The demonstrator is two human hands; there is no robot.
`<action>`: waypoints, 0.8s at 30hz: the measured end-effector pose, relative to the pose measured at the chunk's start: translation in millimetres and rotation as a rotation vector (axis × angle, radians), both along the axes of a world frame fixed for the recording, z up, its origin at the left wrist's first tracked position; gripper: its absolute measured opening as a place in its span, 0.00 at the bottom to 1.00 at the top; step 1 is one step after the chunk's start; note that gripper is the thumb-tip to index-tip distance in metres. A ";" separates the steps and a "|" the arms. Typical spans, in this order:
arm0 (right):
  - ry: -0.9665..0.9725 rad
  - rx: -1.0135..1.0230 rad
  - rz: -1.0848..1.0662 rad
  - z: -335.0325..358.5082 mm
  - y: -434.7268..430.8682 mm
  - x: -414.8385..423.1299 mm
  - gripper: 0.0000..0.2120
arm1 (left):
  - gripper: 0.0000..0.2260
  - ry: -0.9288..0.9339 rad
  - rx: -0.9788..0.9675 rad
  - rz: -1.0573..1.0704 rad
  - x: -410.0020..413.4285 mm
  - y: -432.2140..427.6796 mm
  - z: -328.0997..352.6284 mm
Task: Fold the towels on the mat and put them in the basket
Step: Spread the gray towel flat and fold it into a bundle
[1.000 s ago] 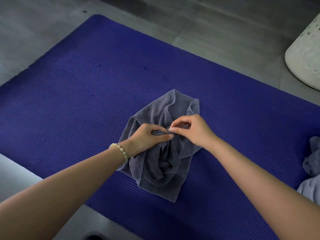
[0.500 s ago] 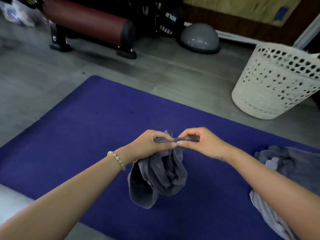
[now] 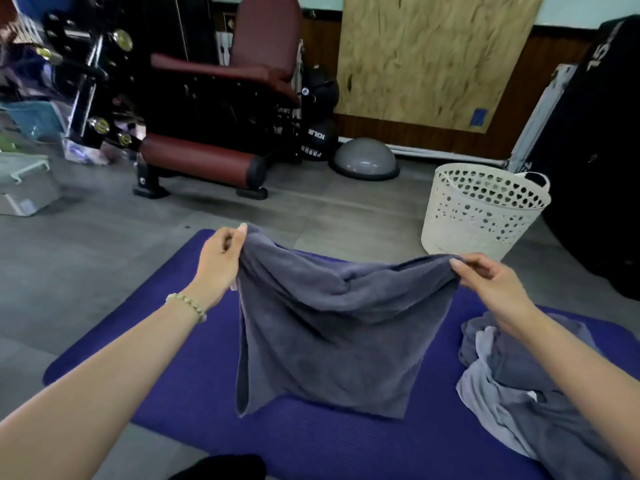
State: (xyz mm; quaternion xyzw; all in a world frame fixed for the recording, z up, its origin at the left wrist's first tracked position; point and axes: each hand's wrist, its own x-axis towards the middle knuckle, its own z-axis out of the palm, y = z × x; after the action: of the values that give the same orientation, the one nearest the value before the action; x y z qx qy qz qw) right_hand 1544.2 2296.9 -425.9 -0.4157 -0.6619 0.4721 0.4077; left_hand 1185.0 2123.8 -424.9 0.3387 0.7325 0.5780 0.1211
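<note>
Holding gray towel (image 3: pixel 329 334) up, top corners pinched in left hand (image 3: pixel 218 263) and right hand (image 3: pixel 491 289). Next, probably: lay flat on mat (image 3: pixel 311 445), fold.

Toward 12 o'clock, a black ball (image 3: pixel 317 135) by the far wall bears white characters that look like "10LB", seemingly reversed. Just under them sits a second white line (image 3: pixel 311 151), too blurred to read. Toward 2 o'clock, a black bag (image 3: pixel 602 53) shows large white characters, cut off and not readable
</note>
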 end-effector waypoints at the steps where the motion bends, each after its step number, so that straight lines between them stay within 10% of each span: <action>1: 0.051 -0.030 -0.035 2.7 -3.9 12.2 0.06 | 0.16 0.002 0.019 0.043 -1.5 -6.2 3.2; 5: 0.126 -0.056 -0.070 11.9 -18.0 42.1 0.32 | 0.14 0.013 0.096 0.085 -0.1 -24.8 15.2; 10: 0.195 -0.021 -0.167 22.4 -29.4 40.8 0.05 | 0.15 0.131 0.118 0.049 11.1 -31.7 34.9; 18: 0.167 -0.048 -0.095 18.7 -35.9 43.4 0.31 | 0.15 0.121 -0.023 -0.121 -9.9 -43.9 32.7; 24: 0.102 -0.188 -0.177 -4.4 -12.7 37.0 0.07 | 0.20 -0.223 -0.273 -0.320 -12.4 -37.4 9.6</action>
State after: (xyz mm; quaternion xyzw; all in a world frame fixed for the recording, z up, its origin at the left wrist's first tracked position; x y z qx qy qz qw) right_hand 1581.2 2284.2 -430.3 -0.4840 -0.5539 0.5149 0.4402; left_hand 1172.6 2086.4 -415.3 0.3651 0.7230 0.4809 0.3358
